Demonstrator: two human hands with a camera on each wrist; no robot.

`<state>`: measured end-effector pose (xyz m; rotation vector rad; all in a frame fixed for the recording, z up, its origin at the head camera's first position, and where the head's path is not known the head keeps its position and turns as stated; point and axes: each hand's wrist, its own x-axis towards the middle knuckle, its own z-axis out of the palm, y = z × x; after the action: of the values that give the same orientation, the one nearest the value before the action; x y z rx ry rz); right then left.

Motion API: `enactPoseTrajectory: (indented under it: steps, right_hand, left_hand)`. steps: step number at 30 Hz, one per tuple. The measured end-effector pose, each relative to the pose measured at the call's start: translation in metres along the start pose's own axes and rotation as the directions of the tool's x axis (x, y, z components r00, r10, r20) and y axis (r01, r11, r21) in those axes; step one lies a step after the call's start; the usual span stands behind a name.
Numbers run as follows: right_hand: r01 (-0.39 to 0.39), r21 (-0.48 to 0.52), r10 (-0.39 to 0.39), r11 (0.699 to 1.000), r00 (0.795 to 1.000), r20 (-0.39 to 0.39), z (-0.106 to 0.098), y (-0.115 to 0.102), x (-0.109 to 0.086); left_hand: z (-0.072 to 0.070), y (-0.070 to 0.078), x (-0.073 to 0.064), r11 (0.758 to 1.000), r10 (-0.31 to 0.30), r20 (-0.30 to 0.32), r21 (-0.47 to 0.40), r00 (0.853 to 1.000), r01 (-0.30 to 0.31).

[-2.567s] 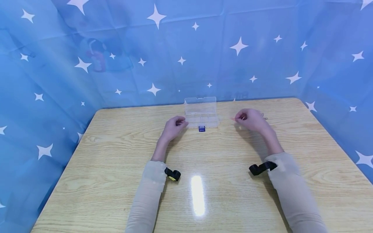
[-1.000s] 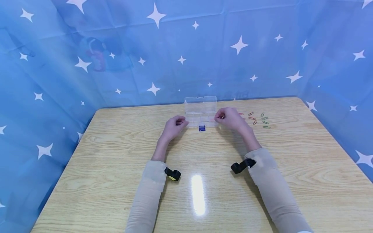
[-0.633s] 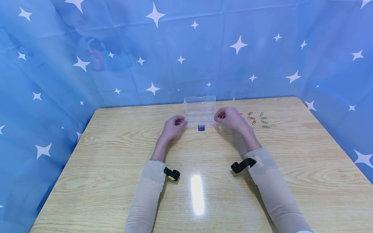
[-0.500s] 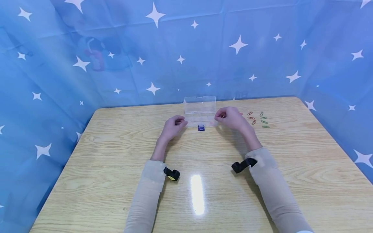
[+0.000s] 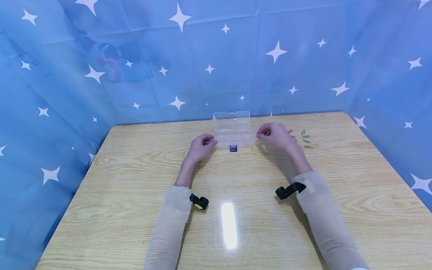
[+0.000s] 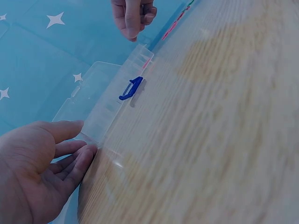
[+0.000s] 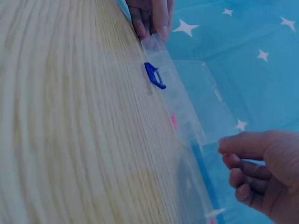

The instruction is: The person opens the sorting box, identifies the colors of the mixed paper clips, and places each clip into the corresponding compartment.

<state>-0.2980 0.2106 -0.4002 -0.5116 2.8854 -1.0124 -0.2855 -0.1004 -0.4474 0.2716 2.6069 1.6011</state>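
Noted clear compartment box [image 5: 221, 144] between the hands on the worktop [image 5: 162, 157], long axis left to right; I saw the left hand [image 5: 201, 145] pinching one end, the right hand [image 5: 274, 135] loosely curled, seemingly empty, nearer the red paper clips [image 5: 290, 131]

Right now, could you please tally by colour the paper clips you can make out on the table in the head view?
Green paper clips: 4
Red paper clips: 3, at least partly in sight
Total: 7
More may be hidden behind the right hand.
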Motion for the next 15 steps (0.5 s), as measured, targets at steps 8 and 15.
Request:
enactPoseTrajectory:
  steps: [8,15]
  right_hand:
    - [-0.033,-0.016,0.033,0.999,0.999,0.002,-0.010,0.013,-0.008]
    - [-0.042,-0.047,0.041,0.998,0.999,-0.026,-0.021,0.027,-0.013]
  left_hand:
    - [-0.001,0.000,0.001,1.000,0.000,0.001,-0.009,1.000,0.000]
    - [-0.001,0.000,0.000,1.000,0.012,-0.001,-0.006,1.000,-0.012]
